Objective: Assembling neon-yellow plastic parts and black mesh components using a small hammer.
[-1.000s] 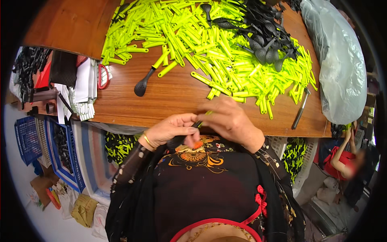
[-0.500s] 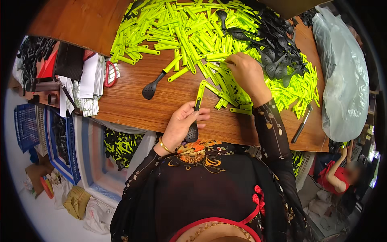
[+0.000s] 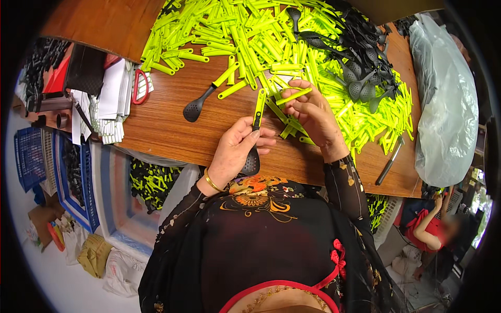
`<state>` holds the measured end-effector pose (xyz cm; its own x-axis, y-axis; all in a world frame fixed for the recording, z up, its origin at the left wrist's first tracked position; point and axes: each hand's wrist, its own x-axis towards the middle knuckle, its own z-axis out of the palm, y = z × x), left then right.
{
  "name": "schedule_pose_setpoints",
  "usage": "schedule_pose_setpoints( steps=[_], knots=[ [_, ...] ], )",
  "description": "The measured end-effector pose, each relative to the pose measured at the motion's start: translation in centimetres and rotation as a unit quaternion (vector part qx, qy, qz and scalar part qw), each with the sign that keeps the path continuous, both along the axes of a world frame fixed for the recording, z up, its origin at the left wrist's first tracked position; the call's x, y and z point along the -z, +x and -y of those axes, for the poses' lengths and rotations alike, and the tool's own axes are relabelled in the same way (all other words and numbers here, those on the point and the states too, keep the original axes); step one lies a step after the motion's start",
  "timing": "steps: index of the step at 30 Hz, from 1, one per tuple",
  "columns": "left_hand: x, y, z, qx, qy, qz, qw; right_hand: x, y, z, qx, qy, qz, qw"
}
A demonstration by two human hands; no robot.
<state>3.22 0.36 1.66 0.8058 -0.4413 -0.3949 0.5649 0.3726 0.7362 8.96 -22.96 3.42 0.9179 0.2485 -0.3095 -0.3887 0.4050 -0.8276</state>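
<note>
A wooden tabletop [image 3: 156, 125] is carrying a wide heap of yellow-green handle pieces [image 3: 250, 31], with a clear plastic bag [image 3: 443, 104] lying at its right end and a finished slotted spoon [image 3: 206, 99] resting apart on bare wood. The left hand [image 3: 235, 151] is gripping a black spoon [image 3: 251, 159], its fingers [image 3: 255, 136] curled round the neck, the long axis running straight away from the body with a yellow-green handle already on it. The right hand [image 3: 313, 112], just beside and nearer the heap, is pinching a loose handle piece [image 3: 294, 96] lying crosswise, to the spoon's upper right. Half a second ago that hand was reaching into the heap; now it is drawn back with the piece.
</note>
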Motion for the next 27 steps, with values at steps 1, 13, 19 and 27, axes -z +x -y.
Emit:
schedule_pose_setpoints(
  steps=[1,13,19,27],
  knots=[
    [0.1,-0.1,-0.1,-0.003,0.001,-0.001,1.000,-0.2,-0.1,-0.1,-0.008,0.001,0.015,1.000],
    [-1.4,0.1,0.2,0.017,0.038,0.034,0.999,-1.8,-1.3,-1.4,-0.118,-0.103,0.067,0.985],
    [-2.2,-0.2,0.2,0.026,0.063,0.060,0.996,-3.3,-1.4,-2.5,-0.073,-0.246,0.192,0.947],
    [-2.3,-0.2,0.3,0.031,0.075,0.057,0.995,-3.1,-1.6,-2.9,-0.105,-0.302,0.198,0.927]
  ],
)
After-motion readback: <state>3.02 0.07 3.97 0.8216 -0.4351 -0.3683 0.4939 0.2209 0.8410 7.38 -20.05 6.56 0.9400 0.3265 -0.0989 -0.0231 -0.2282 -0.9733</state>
